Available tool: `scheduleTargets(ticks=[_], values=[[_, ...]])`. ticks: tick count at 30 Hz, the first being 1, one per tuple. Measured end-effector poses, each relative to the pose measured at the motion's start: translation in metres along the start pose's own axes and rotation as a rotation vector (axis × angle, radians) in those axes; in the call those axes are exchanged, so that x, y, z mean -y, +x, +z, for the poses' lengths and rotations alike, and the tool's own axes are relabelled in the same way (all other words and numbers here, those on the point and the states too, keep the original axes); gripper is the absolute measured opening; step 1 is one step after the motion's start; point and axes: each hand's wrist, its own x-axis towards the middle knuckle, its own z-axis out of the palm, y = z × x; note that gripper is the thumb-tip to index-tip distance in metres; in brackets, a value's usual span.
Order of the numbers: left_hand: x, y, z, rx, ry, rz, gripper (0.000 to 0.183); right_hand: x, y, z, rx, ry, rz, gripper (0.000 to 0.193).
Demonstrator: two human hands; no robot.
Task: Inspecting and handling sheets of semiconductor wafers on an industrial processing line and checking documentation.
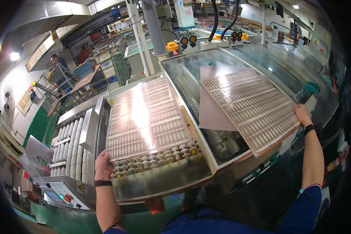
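Observation:
A pinkish panel [148, 119] with rows of strip patterns, like a circuit board panel, lies over a bed of wheel rollers [160, 158]. My left hand [103, 167] is closed at its near left corner, fingers partly hidden by the edge. To the right, a second patterned panel [249, 107] slants across a glass cover, partly over a plain pinkish sheet [214, 113]. Its near edge hangs past the cover's rim. My right hand [302, 115] grips this panel's right corner, thumb side on the edge.
Left of the rollers stands a machine section with white cylinders [72, 140] and a control box [60, 197]. Glass covers [277, 58] extend right. Gauges [188, 40], black hoses and a grey pipe [153, 27] rise behind. A person [57, 64] stands far left beside racks.

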Motion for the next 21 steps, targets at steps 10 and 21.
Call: scheduleTargets(ticks=[10, 21], values=[[0.051, 0.062, -0.125, -0.393, 0.328, 0.004, 0.024, 0.004, -0.005, 0.0, -0.016, -0.066, 0.06, 0.038], [0.066, 0.07, -0.185, -0.417, 1.868, 0.223, 0.017, 0.008, -0.003, 0.004, 0.002, -0.024, 0.031, 0.039]])
